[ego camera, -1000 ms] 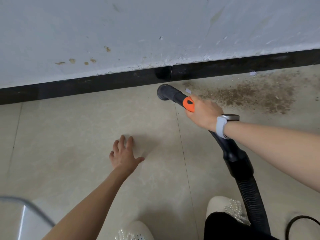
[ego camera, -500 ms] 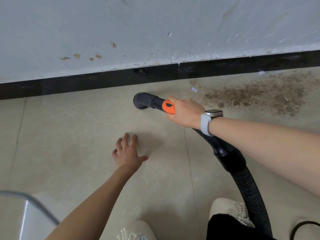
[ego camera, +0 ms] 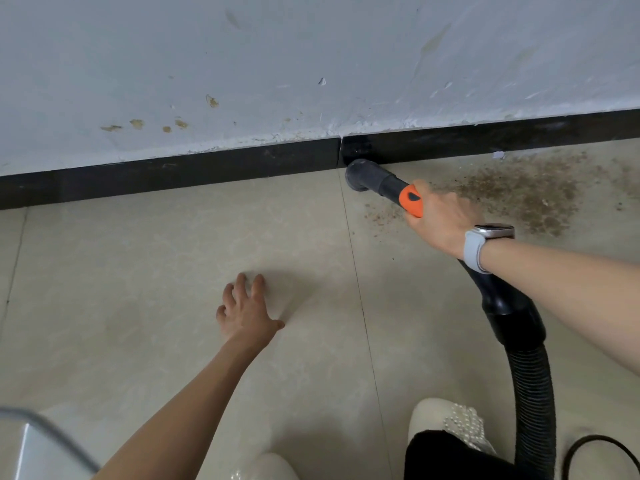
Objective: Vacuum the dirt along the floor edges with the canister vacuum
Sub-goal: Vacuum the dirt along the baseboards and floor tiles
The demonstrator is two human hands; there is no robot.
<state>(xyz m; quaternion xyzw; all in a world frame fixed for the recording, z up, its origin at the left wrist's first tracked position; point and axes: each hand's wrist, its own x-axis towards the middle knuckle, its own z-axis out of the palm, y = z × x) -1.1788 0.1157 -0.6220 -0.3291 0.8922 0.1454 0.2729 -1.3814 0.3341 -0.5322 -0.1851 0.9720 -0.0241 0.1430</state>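
Change: the nozzle (ego camera: 358, 176) has swung away from the open tile and back to the right, and now it's tucked against the foot of the black baseboard (ego camera: 207, 168), right at the joint between two boards!
Right hand: one right hand (ego camera: 440, 220), fingers wrapped round the vacuum handle just behind the orange collar (ego camera: 411, 200), with a single pale-strapped watch (ego camera: 479, 245) on the wrist.
Left hand: one left hand (ego camera: 247, 311), fingers spread and relaxed, palm down on the floor (ego camera: 138, 271), holding nothing, well apart from the nozzle.
Vacuum: one black wand running from the nozzle under the right hand into one ribbed hose (ego camera: 533, 393) that drops off the bottom edge; the canister itself is out of view.
Dirt: one big brown patch (ego camera: 519, 192) spread along the floor edge to the right of the nozzle, a thinner scatter just beside the orange collar, and one small white scrap (ego camera: 498, 154) against the baseboard.
Shoes: two pale shoes at the bottom, the right one (ego camera: 450, 424) beaded on top, just beside the hose.
Cable: one thin black loop (ego camera: 595, 441) at the lower right corner.
Wall: one scuffed white wall (ego camera: 311, 46) with several brownish spots at left.
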